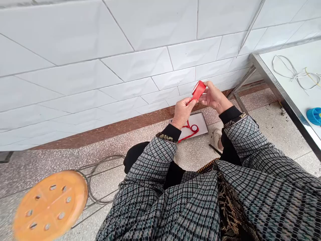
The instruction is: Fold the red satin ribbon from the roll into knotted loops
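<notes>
A roll of red ribbon (199, 89) is held up between my two hands, in front of the tiled wall. My left hand (183, 110) pinches the loose end between thumb and forefinger, just below the roll. Behind the roll, my right hand (214, 97) grips its right edge with the upper fingers, while the lower fingers are partly hidden. Below my hands, a shallow white box (201, 124) lies on the floor. In it is a small round spool (194, 128) with a red strip that trails over the box's near edge.
An orange stool (50, 206) with holes in its seat stands at the lower left, beside looped dark cable (94, 180). At the right is a metal-edged table (288, 87) bearing thin white wire (296, 75) and a blue plastic spool (314, 116). The white tiled wall (140, 67) runs close ahead.
</notes>
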A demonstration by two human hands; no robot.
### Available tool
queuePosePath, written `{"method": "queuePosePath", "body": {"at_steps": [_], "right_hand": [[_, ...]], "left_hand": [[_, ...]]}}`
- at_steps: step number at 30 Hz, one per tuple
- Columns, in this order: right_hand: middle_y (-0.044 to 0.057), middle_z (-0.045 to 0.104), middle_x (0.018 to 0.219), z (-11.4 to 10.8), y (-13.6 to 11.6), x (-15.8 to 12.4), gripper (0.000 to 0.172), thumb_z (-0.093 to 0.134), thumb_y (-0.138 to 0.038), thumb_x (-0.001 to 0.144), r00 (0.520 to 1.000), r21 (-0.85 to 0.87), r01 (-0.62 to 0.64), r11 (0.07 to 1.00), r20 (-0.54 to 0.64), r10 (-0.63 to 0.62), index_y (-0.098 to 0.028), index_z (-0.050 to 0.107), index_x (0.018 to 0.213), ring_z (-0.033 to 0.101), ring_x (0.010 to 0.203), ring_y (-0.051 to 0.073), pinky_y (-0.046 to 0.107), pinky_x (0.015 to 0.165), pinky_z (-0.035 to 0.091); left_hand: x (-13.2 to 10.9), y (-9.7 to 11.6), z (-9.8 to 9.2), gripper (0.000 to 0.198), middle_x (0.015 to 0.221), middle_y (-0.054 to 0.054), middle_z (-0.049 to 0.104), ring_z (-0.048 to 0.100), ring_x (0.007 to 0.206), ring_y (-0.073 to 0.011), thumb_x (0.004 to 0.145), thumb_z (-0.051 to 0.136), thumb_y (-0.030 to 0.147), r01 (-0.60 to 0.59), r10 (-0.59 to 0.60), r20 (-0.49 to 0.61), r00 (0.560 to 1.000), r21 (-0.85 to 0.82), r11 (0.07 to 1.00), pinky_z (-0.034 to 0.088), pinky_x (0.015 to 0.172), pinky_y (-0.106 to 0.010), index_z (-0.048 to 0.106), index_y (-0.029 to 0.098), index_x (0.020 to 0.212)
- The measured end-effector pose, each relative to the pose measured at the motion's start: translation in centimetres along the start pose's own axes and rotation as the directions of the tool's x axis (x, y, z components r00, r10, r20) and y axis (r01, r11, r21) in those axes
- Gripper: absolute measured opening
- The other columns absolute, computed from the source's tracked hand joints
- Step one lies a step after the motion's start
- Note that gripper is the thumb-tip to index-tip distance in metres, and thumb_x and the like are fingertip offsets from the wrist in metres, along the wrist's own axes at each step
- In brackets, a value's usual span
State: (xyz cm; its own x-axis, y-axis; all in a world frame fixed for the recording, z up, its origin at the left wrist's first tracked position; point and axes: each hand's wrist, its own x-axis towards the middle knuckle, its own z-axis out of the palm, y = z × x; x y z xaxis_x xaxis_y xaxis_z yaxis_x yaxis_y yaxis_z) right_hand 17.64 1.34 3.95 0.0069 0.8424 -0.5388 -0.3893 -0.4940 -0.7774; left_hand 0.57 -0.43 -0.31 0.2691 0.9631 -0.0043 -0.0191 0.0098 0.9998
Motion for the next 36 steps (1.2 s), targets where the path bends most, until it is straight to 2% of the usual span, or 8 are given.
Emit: {"method": "queuePosePath", "body": {"at_steps": [3, 6, 12, 18, 23, 28, 32, 36], "right_hand": [[0.009, 0.075, 0.074, -0.3, 0.0, -0.1, 0.031, 0.058, -0.050, 0.105, 0.995, -0.004, -0.086, 0.996, 0.045, 0.086, -0.021, 0.064, 0.097, 0.070, 0.057, 0.015, 0.019, 0.042, 0.051], [0.008, 0.075, 0.070, -0.5, -0.1, -0.2, 0.032, 0.056, -0.050, 0.105, 0.989, -0.026, -0.134, 0.991, 0.066, 0.135, -0.021, 0.065, 0.096, 0.069, 0.054, 0.015, 0.020, 0.041, 0.052], [0.008, 0.072, 0.062, -0.9, -0.5, -1.1, 0.044, 0.046, -0.055, 0.108, 0.966, -0.147, -0.192, 0.970, 0.148, 0.213, -0.019, 0.066, 0.092, 0.064, 0.045, 0.015, 0.018, 0.041, 0.051], [0.007, 0.066, 0.054, -1.2, -0.6, -2.2, 0.052, 0.037, -0.052, 0.111, 0.946, -0.260, -0.198, 0.945, 0.203, 0.254, -0.018, 0.066, 0.083, 0.056, 0.038, 0.014, 0.018, 0.037, 0.047], [0.007, 0.069, 0.058, -1.5, -0.4, -2.3, 0.058, 0.044, -0.065, 0.110, 0.945, -0.311, -0.152, 0.938, 0.231, 0.230, -0.018, 0.068, 0.085, 0.060, 0.043, 0.014, 0.019, 0.039, 0.050], [0.012, 0.081, 0.089, -2.0, -0.2, -2.6, 0.065, 0.059, -0.082, 0.101, 0.971, -0.340, 0.051, 0.939, 0.238, 0.034, -0.019, 0.072, 0.110, 0.076, 0.067, 0.020, 0.023, 0.048, 0.059], [0.010, 0.078, 0.132, -2.9, 0.5, -2.2, 0.072, 0.085, -0.065, 0.092, 0.883, -0.240, 0.328, 0.913, 0.422, -0.206, -0.027, 0.061, 0.149, 0.080, 0.105, 0.021, 0.025, 0.072, 0.069], [0.004, 0.078, 0.125, -2.9, 1.6, -1.2, 0.090, 0.098, -0.043, 0.082, 0.853, -0.231, 0.396, 0.888, 0.452, -0.263, -0.030, 0.053, 0.159, 0.078, 0.092, 0.015, 0.026, 0.081, 0.070]], "left_hand": [[0.2, -0.4, 0.1, 0.020, 0.058, 0.005, 0.048, 0.040, 0.056, -0.0100, 0.091, 0.082, 0.032, -0.019, 0.021, -0.043, 0.999, 0.048, 0.999, 0.030, 0.053, -0.024, 0.072, 0.019, 0.080], [0.4, -1.0, 0.4, 0.020, 0.063, 0.007, 0.055, 0.039, 0.050, -0.0083, 0.090, 0.085, 0.031, 0.057, -0.059, -0.052, 0.997, -0.044, 0.997, 0.031, 0.050, -0.023, 0.070, 0.023, 0.101], [0.9, -0.9, -0.5, 0.081, 0.066, 0.007, 0.063, 0.037, 0.042, -0.0072, 0.080, 0.094, 0.027, 0.208, -0.185, 0.161, 0.969, -0.140, 0.968, 0.032, 0.044, -0.026, 0.060, 0.030, 0.153], [1.0, -0.2, -1.5, 0.096, 0.061, 0.009, 0.059, 0.042, 0.041, -0.0066, 0.070, 0.102, 0.020, 0.237, -0.180, 0.337, 0.924, -0.137, 0.962, 0.033, 0.043, -0.025, 0.060, 0.030, 0.156], [0.6, -0.5, -0.9, 0.101, 0.062, 0.008, 0.062, 0.050, 0.043, -0.0086, 0.063, 0.108, 0.028, 0.231, -0.165, 0.329, 0.930, -0.173, 0.957, 0.035, 0.044, -0.025, 0.061, 0.025, 0.152], [0.6, -0.9, -0.9, 0.095, 0.052, 0.014, 0.051, 0.033, 0.034, -0.0053, 0.071, 0.101, 0.053, 0.230, -0.135, 0.317, 0.939, -0.285, 0.930, 0.025, 0.038, -0.024, 0.058, 0.026, 0.151], [0.7, -1.0, -0.9, 0.086, 0.045, 0.017, 0.044, 0.029, 0.033, -0.0051, 0.069, 0.100, 0.063, 0.224, -0.113, 0.311, 0.944, -0.349, 0.910, 0.021, 0.036, -0.022, 0.063, 0.026, 0.137], [0.8, -1.1, -0.5, 0.077, 0.045, 0.016, 0.044, 0.027, 0.033, -0.0051, 0.072, 0.099, 0.065, 0.204, -0.094, 0.283, 0.954, -0.387, 0.899, 0.019, 0.036, -0.023, 0.066, 0.025, 0.129]]}}
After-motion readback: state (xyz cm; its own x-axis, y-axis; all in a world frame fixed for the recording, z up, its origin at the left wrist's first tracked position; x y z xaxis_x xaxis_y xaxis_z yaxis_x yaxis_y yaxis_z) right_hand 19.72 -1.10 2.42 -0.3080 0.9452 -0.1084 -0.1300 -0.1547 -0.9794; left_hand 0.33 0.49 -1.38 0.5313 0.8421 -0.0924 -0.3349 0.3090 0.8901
